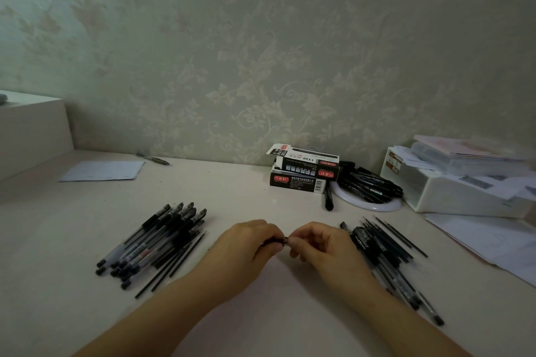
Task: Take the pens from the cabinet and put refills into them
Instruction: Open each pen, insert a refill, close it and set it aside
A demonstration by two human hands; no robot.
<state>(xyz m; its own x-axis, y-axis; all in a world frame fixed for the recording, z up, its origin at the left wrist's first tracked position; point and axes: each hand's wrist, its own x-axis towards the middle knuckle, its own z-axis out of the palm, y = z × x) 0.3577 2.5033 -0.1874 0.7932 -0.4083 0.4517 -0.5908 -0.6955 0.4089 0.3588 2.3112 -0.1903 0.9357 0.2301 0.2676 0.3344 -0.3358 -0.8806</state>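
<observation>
My left hand [249,242] and my right hand [311,240] meet at the middle of the desk, both curled around one dark pen [282,239], mostly hidden by the fingers. To the left lies a pile of capped black pens and thin refills [153,243]. A second pile of pens and refills [385,258] lies to the right of my right hand. Further back, more black pens [369,184] are heaped on a white round plate [374,206].
Two stacked black pen boxes [304,172] stand near the wall. At the right are a white plastic organiser [458,185] and loose papers [493,243]. A sheet of paper [101,171] and a lone pen [153,158] lie at the back left, beside a white cabinet [32,130].
</observation>
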